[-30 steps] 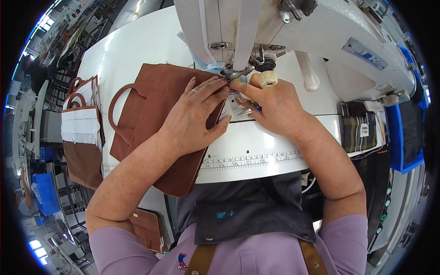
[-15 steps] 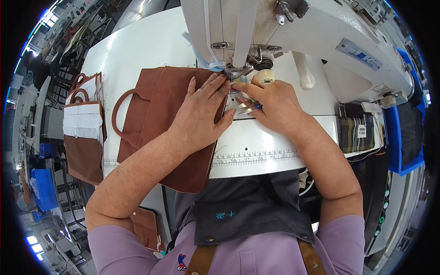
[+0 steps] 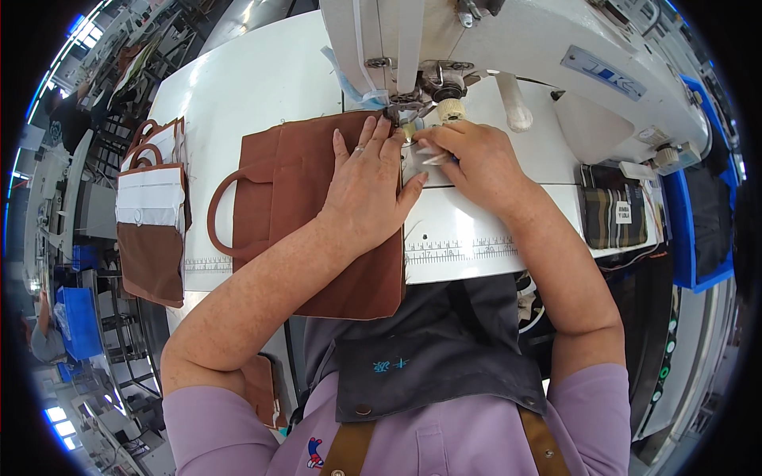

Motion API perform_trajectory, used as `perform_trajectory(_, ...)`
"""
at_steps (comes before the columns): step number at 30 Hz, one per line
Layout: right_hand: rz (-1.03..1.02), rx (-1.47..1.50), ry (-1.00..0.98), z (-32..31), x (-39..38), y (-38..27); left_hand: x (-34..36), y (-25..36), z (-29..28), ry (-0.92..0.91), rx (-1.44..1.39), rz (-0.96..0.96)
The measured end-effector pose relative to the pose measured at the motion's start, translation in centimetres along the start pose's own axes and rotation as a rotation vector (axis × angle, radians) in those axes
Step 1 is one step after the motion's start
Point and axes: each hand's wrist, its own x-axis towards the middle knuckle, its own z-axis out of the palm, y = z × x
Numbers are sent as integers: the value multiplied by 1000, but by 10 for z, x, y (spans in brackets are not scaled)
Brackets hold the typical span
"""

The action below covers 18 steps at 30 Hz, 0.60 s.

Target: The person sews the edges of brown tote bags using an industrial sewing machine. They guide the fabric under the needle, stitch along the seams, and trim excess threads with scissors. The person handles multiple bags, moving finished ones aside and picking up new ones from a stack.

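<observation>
A brown bag panel with a loop handle lies under the sewing machine's needle and presser-foot assembly. My left hand rests flat on the panel, fingers stretched, tips at its right edge beside the foot. My right hand, right of the panel, has its fingers curled round small metal thread snips, with the index finger reaching toward the foot. What the needle touches is too small to make out.
The white table carries finished-looking brown-and-white bag pieces at left and folded plaid fabric at right. The machine's body overhangs the back. Blue bins stand left and right. Other people work at the far left.
The brown panel has shifted rightward and turned straighter, its lower edge rising in the picture. Both my hands have moved slightly up with it, the left still flat, the right keeping the snips.
</observation>
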Motion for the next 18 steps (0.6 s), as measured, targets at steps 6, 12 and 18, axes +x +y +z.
perform_trajectory(6,58,-32,-40,-11,-6,-13,-1,-4,-8,-25,-139,-1)
perform_trajectory(12,6,164,-49,-50,-61,-82,-65,13,-63,-225,-306,254)
perform_trajectory(18,348,681,-175,-26,-124,-128,-124,13,-56,-140,-380,246)
